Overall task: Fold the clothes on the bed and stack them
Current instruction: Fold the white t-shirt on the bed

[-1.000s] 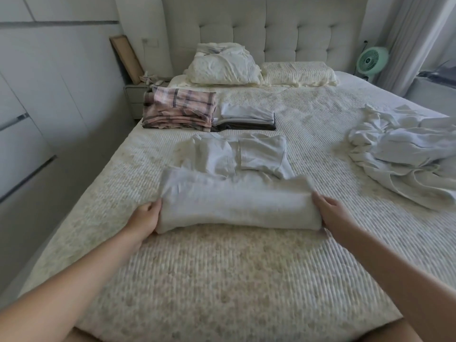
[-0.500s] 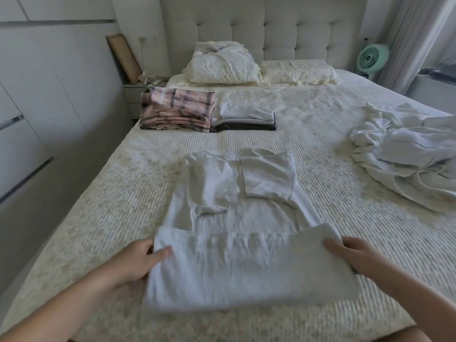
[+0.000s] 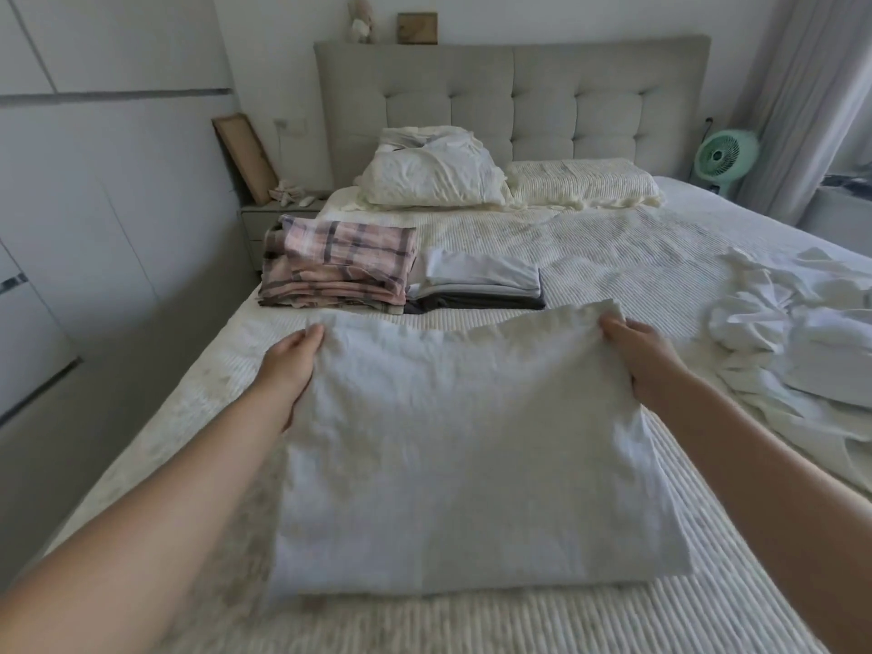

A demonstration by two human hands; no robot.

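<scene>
A white garment (image 3: 472, 446), folded into a wide rectangle, lies in front of me on the bed (image 3: 613, 257). My left hand (image 3: 290, 365) grips its far left corner and my right hand (image 3: 646, 358) grips its far right corner, with the far edge raised. Behind it sit two folded stacks: a pink plaid one (image 3: 337, 264) and a lower one of white and dark grey pieces (image 3: 476, 285). A heap of unfolded white clothes (image 3: 792, 337) lies at the right.
Two pillows (image 3: 434, 174) lean at the grey headboard (image 3: 514, 96). A nightstand (image 3: 278, 212) and a leaning frame stand at the left, white wardrobe doors (image 3: 94, 181) further left. A green fan (image 3: 724, 155) and curtains are at the back right.
Both hands carried the garment's near part forward over the folded sleeves, which are now covered. The hands now hold the far corners, close to the stacks.
</scene>
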